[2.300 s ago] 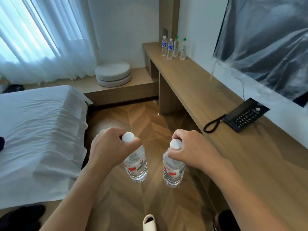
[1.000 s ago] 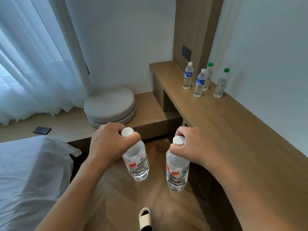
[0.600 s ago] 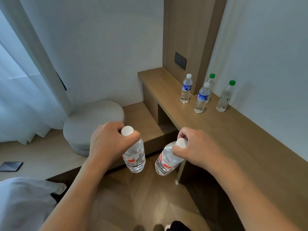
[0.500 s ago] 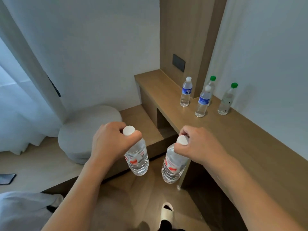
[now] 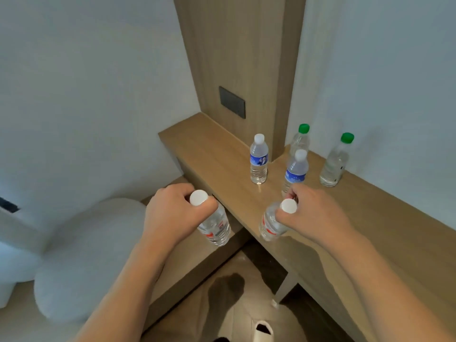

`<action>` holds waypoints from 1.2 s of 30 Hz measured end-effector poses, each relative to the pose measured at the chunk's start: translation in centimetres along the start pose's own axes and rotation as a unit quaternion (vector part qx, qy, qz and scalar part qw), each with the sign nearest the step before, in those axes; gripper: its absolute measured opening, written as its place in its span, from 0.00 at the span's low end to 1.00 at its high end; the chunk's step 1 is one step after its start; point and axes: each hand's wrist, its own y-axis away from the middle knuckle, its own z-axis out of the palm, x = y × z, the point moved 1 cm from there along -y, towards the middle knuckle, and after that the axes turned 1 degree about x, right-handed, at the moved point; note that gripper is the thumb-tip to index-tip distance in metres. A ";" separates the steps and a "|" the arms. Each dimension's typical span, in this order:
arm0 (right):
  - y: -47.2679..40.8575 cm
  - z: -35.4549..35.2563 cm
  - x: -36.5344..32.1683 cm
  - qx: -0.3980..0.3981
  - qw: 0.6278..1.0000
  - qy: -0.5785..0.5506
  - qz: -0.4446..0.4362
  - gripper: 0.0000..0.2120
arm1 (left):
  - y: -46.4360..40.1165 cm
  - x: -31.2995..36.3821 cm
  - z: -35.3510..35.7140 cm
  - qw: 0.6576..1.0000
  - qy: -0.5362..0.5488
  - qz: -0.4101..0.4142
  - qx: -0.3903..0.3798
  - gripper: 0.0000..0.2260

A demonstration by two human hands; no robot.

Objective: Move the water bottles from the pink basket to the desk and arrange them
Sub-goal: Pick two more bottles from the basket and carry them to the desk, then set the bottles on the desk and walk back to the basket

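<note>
- Left hand [image 5: 172, 213]: fingers curled round the neck of a clear plastic water bottle with white cap and red label [image 5: 216, 227]; bottle hangs tilted in the air, left of the wooden tabletop [image 5: 370, 218], above the lower wooden ledge [image 5: 187, 257]
- Right hand [image 5: 311, 213]: fingers pinch the neck of a second clear white-capped, red-labelled bottle [image 5: 271, 224], tilted over the tabletop's front edge; contact with the surface cannot be determined
- Standing upright on the tabletop near the wooden wall panel [image 5: 241, 70]: two blue-labelled white-capped bottles [image 5: 258, 160], [image 5: 296, 171] and two green-capped clear bottles [image 5: 300, 140], [image 5: 336, 161]
- Round grey cushions [image 5: 86, 255] stacked on the ledge
</note>
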 end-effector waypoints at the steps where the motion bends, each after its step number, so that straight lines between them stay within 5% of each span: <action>1: -0.8 -0.2 0.3 0.009 1.000 0.005 0.011 0.13 | -1.3 0.2 0.6 1.000 -0.004 0.008 -0.011 0.19; 21: -9.1 1.1 7.5 0.076 0.965 0.020 0.251 0.12 | -16.7 4.0 18.1 0.953 -0.091 0.184 -0.223 0.21; 36: -10.4 2.1 8.3 0.053 0.941 0.012 0.335 0.20 | -18.2 5.6 19.8 0.926 -0.144 0.192 -0.292 0.18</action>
